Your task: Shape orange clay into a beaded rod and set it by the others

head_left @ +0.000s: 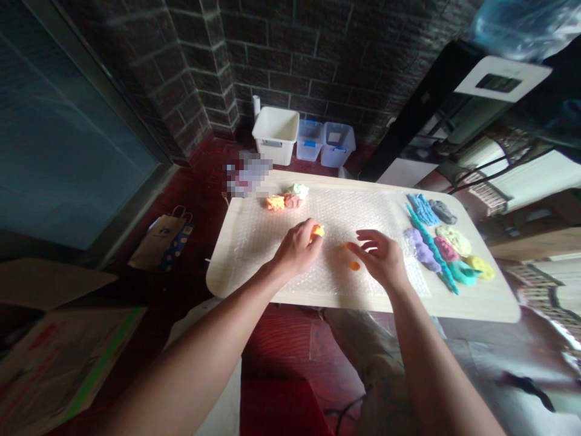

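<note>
My left hand [302, 245] is closed around a lump of yellow-orange modelling clay [319, 231] above the bubble wrap [336, 212]. Its fingers partly hide the lump. To the right, my right hand [384, 257] hovers over the wrap with thumb and fingers apart. Just below its thumb lies a small round orange piece [354, 266]. A blurred orange bit shows at the thumb tip; whether it touches the thumb I cannot tell. Toward the back left sit lumps of orange clay [275, 203], pinkish clay [293, 201] and pale green clay [299, 190].
On the table's [497, 303] right side lie a teal clay strip [433, 251], purple clay [422, 248], blue clay [423, 209], grey clay [442, 212] and several other lumps. Behind the table stand a white bin [276, 136] and two clear boxes. A paper bag [157, 242] stands left on the floor.
</note>
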`<state>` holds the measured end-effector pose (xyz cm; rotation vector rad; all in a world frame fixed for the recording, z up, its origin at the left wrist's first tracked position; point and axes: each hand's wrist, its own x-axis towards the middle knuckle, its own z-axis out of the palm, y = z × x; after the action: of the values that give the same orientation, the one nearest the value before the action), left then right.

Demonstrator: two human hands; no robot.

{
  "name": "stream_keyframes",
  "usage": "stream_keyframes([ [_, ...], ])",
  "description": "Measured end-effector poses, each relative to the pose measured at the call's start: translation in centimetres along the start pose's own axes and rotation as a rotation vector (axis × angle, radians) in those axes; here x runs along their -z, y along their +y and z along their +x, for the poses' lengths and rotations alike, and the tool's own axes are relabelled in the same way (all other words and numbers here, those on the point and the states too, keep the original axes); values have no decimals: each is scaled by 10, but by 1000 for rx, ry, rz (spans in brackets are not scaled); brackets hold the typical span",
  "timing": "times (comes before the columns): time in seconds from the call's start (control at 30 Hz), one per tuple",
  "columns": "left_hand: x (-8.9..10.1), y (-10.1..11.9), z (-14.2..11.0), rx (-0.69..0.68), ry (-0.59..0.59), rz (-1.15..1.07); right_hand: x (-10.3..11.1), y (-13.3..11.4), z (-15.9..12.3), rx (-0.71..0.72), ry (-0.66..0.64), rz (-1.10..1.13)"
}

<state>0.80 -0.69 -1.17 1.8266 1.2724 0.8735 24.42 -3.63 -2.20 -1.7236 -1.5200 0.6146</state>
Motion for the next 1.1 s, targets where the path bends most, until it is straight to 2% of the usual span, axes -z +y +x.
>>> stream_keyframes([
  [0.07,1,1,1,84,-40,-150,3,-5,-1,-16,110,130],
  [0.13,2,2,1,187,-87,-332,3,-14,-3,-27,116,276],
  [0.27,-1,6,1,314,-161,-587,-7,-36,-13,-5,-139,465],
  [0.33,-3,8,1,328,-180,-631,-13,-46,-20,68,-246,480],
  [0.47,-6,7,0,264,-126,-555,-18,-57,-29,254,-286,414],
  [0.6,-8,3,0,184,-87,-397,-15,-63,-32,334,-306,311],
  [0.9,-10,3,-1,87,-123,-313,-9,-65,-33,429,-291,94],
  [1.1,-12,4,-4,137,-155,-354,-19,-61,-35,430,-182,49],
])
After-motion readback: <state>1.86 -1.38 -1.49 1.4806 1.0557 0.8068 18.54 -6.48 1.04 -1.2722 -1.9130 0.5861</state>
